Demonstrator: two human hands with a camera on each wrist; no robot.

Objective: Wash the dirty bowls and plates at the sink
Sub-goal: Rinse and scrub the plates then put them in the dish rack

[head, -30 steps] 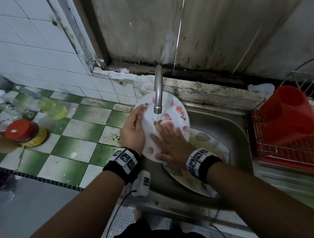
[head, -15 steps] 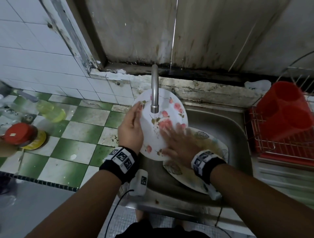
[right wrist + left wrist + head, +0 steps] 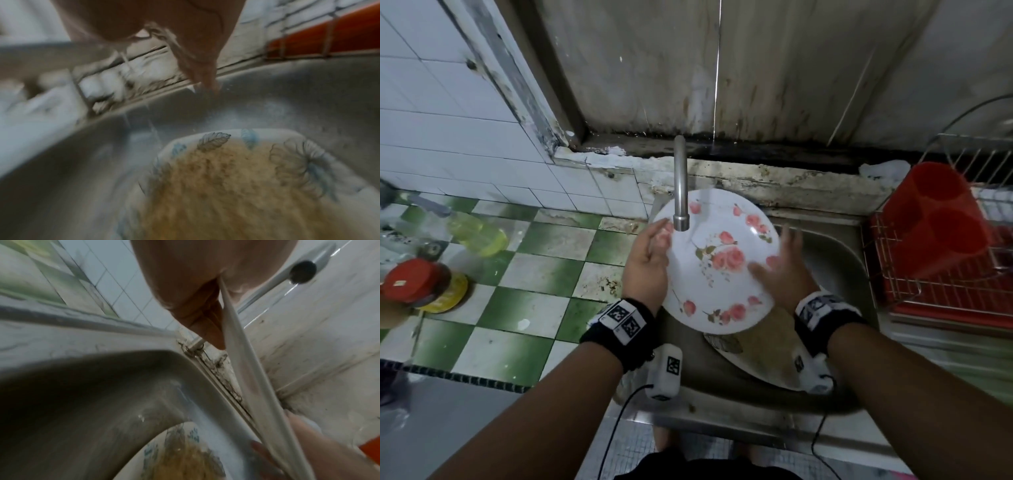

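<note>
A white plate with pink roses point(image 3: 717, 263) is held tilted under the tap point(image 3: 680, 192), face toward me. My left hand point(image 3: 650, 253) grips its left rim, thumb on the face and fingers behind; the left wrist view shows the rim point(image 3: 246, 369) wedged in that hand point(image 3: 195, 288). My right hand point(image 3: 777, 260) lies at the right rim, fingers straight and spread, thumb on the face. Thin water runs from the tap over the plate. A second, leaf-patterned plate point(image 3: 760, 359) smeared brown point(image 3: 236, 178) lies in the steel sink point(image 3: 835, 260) below.
A red cutlery holder point(image 3: 931, 219) sits in a wire rack point(image 3: 945, 298) right of the sink. On the green-checked counter point(image 3: 534, 274) to the left are a yellow bottle point(image 3: 479, 236) and a red-lidded jar point(image 3: 414, 284). A grimy ledge point(image 3: 791, 185) runs behind the tap.
The rose plate has turned to face me more fully. My right hand has slid from the middle of its face out to the right rim. My left hand keeps its grip.
</note>
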